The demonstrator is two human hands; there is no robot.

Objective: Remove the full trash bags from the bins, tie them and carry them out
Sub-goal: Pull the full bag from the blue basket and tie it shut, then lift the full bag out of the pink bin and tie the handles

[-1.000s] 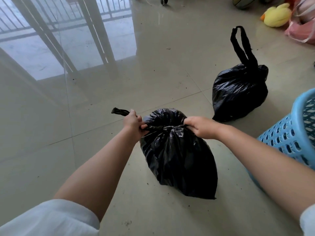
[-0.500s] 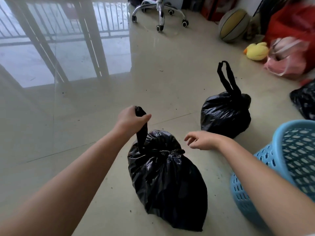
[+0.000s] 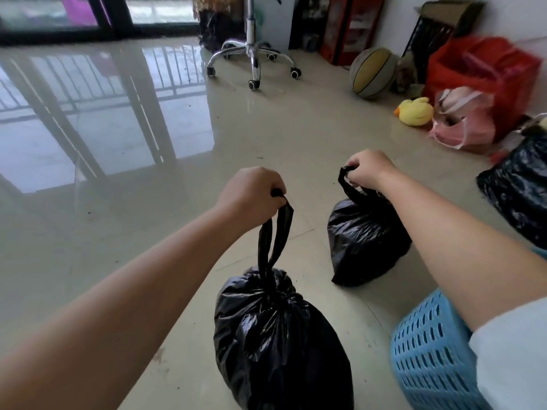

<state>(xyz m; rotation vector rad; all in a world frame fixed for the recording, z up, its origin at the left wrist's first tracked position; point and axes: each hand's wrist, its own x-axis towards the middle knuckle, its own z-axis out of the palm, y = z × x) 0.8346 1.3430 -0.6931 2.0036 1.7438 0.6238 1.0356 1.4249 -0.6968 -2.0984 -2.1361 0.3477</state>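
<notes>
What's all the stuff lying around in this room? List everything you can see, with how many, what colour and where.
Near trash bag: one, black, tied, centre foreground, handles held by the left hand.
Far trash bag: one, black, on the floor behind it, handles held by the right hand.
Third black bag: one, right edge.
Laundry-style basket: one, light blue, perforated, bottom right.
Office chair base: one, chrome with castors, top centre.
Ball: one, yellowish and grey, by the far wall.
Toy duck: one, yellow, right of the ball.
Pink bag: one, beside the duck.
Red box: one, behind the pink bag.
Left hand: grips handles.
Right hand: grips handles.
</notes>
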